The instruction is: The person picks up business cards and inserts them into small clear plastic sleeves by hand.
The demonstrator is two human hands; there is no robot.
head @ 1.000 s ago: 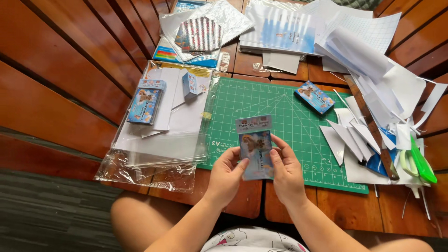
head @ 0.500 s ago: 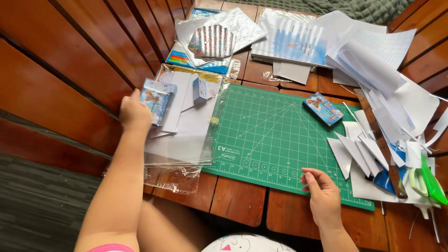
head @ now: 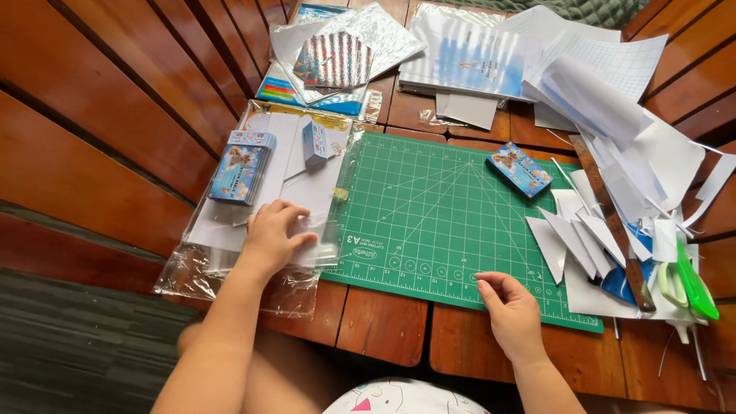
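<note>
Resting flat, fingers spread, left hand (head: 274, 234) presses clear plastic sleeve (head: 253, 199) w/ white sheets, left of green cutting mat (head: 429, 215); sleeve's long axis runs toward/away from person. Right hand (head: 510, 310), grip loosely curled & holding nothing, sits on mat's near edge. Blue card packs: 3 — stack (head: 240, 166), small box (head: 314, 142), one on mat (head: 519, 169).

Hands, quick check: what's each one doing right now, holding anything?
Left hand: open, fingers spread flat on the clear plastic sleeve, holding nothing.
Right hand: loosely curled, resting at the green mat front edge, holding nothing.
</note>
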